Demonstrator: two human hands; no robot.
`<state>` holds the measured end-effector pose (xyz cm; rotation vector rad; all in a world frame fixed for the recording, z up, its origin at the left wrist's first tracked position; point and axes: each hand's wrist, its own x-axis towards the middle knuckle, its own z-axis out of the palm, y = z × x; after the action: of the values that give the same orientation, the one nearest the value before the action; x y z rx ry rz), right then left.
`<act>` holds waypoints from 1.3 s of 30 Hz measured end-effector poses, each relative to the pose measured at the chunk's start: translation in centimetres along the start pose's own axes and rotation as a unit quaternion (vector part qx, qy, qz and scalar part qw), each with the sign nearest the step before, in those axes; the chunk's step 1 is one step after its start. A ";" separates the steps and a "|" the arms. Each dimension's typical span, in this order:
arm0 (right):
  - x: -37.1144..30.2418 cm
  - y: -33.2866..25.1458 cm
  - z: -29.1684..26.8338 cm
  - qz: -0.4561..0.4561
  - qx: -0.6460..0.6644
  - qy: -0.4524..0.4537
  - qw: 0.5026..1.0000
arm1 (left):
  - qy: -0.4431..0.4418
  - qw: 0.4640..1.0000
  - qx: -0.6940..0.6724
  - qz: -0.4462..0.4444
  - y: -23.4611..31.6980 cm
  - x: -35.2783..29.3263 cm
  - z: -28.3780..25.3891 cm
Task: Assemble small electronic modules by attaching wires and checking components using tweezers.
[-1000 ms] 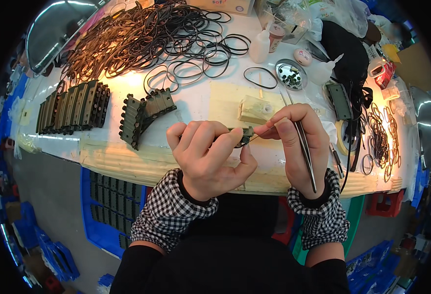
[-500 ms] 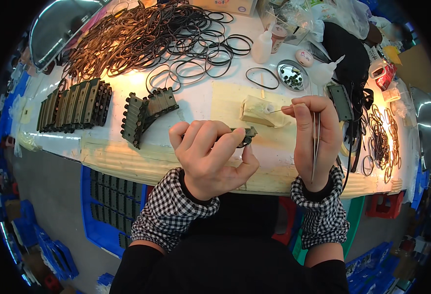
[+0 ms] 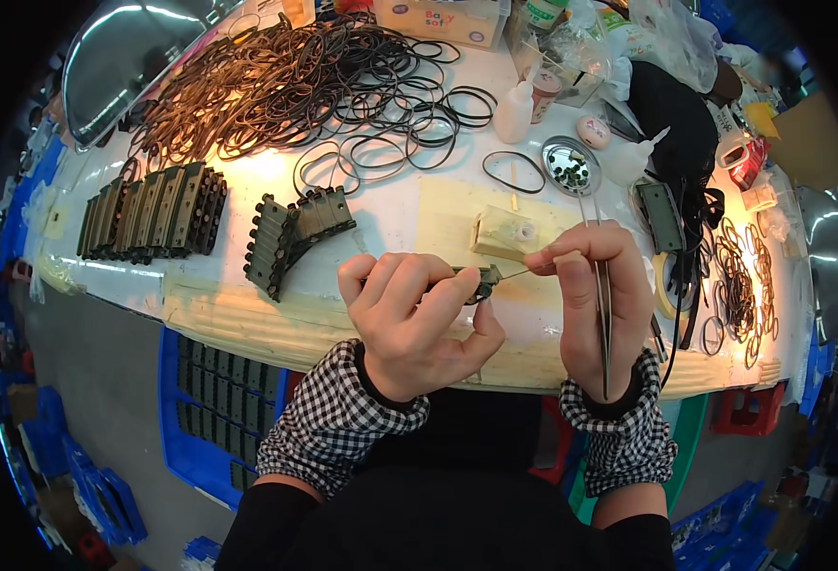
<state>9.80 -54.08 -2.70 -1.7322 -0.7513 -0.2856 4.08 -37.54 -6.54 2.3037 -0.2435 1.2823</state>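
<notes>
My left hand [image 3: 414, 324] is closed around a dark green ridged part [image 3: 485, 284], whose end pokes out between thumb and fingers; the rest of it is hidden by the hand. To its right, my right hand [image 3: 604, 300] pinches a thin needle-like tool [image 3: 515, 274] between thumb and fingertips. The tool's tip is at the protruding end of the green part; whether they touch is too small to tell. A pair of metal tweezers [image 3: 606, 333] is also tucked in the right hand, against the palm. Just beyond the hands lies a pale wrapped block [image 3: 502, 234] with a small round spot on it.
Several green ridged parts stand in a row [image 3: 152, 214] at left, with others [image 3: 295, 233] leaning together nearby. Black rubber bands [image 3: 276, 90] lie heaped at the back. A round metal dish [image 3: 551, 146] holds small dark pieces, beside white squeeze bottles [image 3: 514, 112]. A blue crate [image 3: 167, 409] sits below.
My right hand has moved down and left, bringing the needle-like tool from the pale block to the green part's end. The left hand keeps its hold, almost unmoved.
</notes>
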 end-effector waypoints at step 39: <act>0.2 -2.5 -1.4 -0.111 -0.115 0.034 0.987 | -0.068 0.697 -0.613 -0.367 0.9 0.8 -2.4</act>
<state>8.67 -54.98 -0.28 -1.8449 -0.8898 -0.6019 2.33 -37.03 -4.54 1.0572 -0.1196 0.2645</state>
